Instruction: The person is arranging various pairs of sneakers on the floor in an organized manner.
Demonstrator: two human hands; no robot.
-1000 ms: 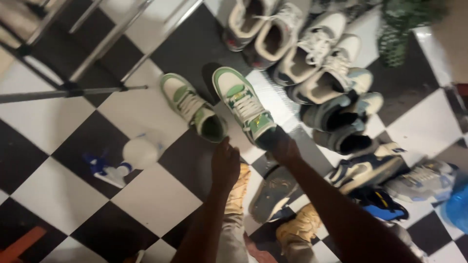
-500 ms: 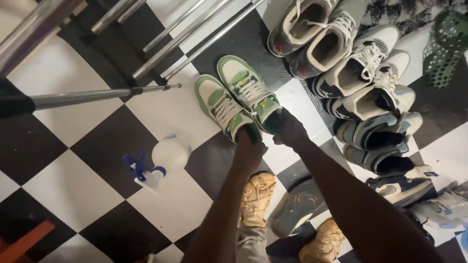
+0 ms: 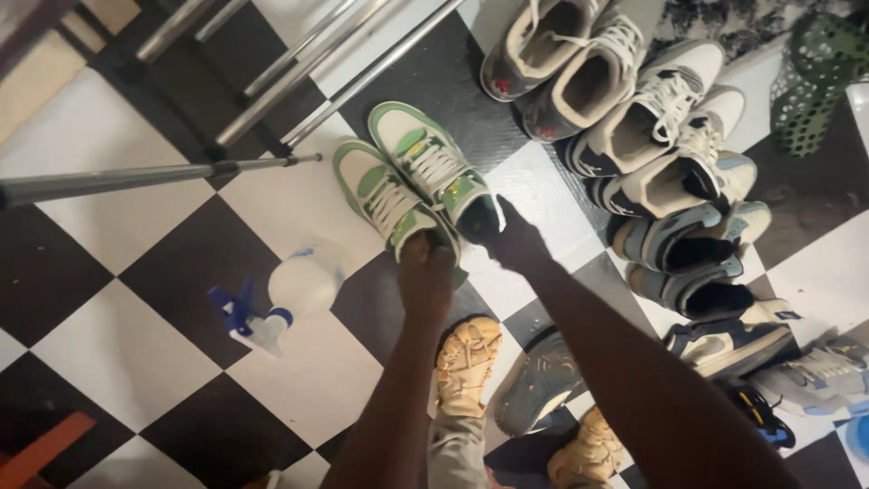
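Observation:
Two green-and-white sneakers stand side by side on a black-and-white checkered floor (image 3: 299, 204). My left hand (image 3: 424, 276) grips the heel of the left sneaker (image 3: 380, 195). My right hand (image 3: 516, 243) grips the heel of the right sneaker (image 3: 430, 163). Both toes point away from me, toward the metal rack legs. My tan shoes (image 3: 466, 362) show below my arms.
A white spray bottle with a blue trigger (image 3: 276, 303) lies on the floor to the left. Metal rack legs (image 3: 299, 72) and a grey pole (image 3: 136, 177) cross the upper left. Several sneakers (image 3: 652, 127) line the right side. A green mesh basket (image 3: 815, 72) stands at the upper right.
My left hand reached the left green sneaker's heel and closed on it. The two sneakers, apart a second ago, now sit together and have shifted toward the rack.

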